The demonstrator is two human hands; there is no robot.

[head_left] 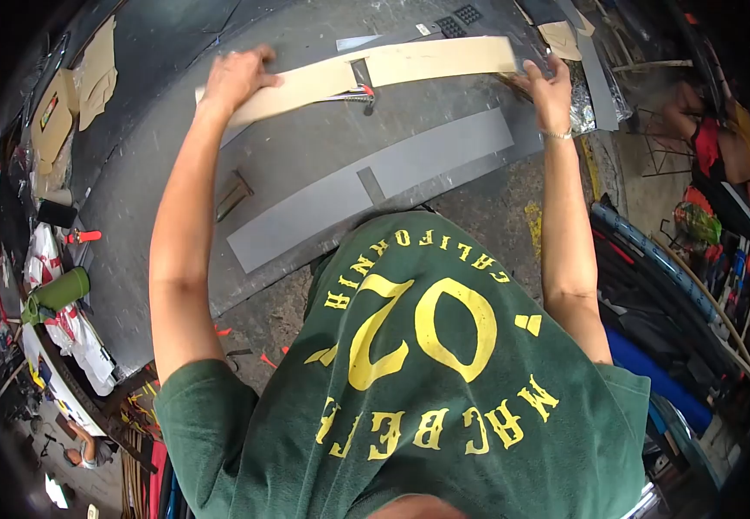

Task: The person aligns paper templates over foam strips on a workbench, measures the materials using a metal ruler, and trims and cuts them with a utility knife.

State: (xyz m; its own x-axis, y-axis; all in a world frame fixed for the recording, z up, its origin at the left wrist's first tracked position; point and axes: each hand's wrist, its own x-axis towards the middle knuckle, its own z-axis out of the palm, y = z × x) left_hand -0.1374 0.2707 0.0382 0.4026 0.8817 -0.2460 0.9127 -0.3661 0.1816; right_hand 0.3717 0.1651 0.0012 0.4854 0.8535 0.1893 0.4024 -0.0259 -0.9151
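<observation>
Above the dark tabletop (150, 186), laying the left hand (238, 78) over the left end of a long, pale strip (440, 59), being unable to tell from the blur whether gripping or merely pressing. Opening the right hand (550, 93) beside the strip's other end, spreading thumb and finger apart, without showing clearly whether touching the edge or supporting it underneath. Probably spacing both hands widely to steady such a long, narrow piece at its ends, rather than letting it swing from the middle. Facing a gray strip (306, 208) with a similar central slot, lying flat between the pale strip and the green shirt (470, 415), roughly parallel to the pale one, seemingly for easy comparing of outlines. Having a hammer-like tool (235, 195) resting just beside the gray strip's far edge, toward the left, apparently within reach but not covering either strip.
</observation>
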